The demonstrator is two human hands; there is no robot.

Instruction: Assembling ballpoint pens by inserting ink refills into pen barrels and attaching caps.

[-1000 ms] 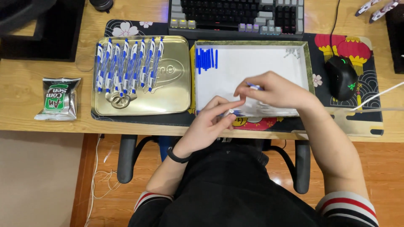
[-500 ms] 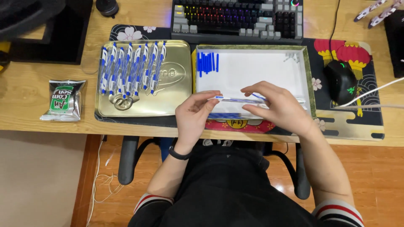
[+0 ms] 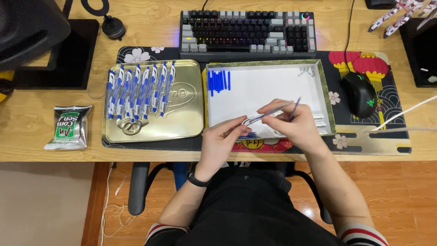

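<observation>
While both hands grip over the white box [image 3: 268,86], the left hand [image 3: 223,139] pinches a clear pen barrel [image 3: 260,117] and the right hand [image 3: 291,123] holds a thin blue refill [image 3: 295,108]. Finished pens [image 3: 139,91] lie rowed on the gold tin lid [image 3: 182,118]; a green-and-silver foil packet [image 3: 68,127] sits at the bench's left edge.

Over the white tray [image 3: 314,77], the left hand [image 3: 221,141] holds a clear pen barrel [image 3: 257,118]; the right hand [image 3: 291,123] pinches a blue refill [image 3: 295,108] beside it
</observation>
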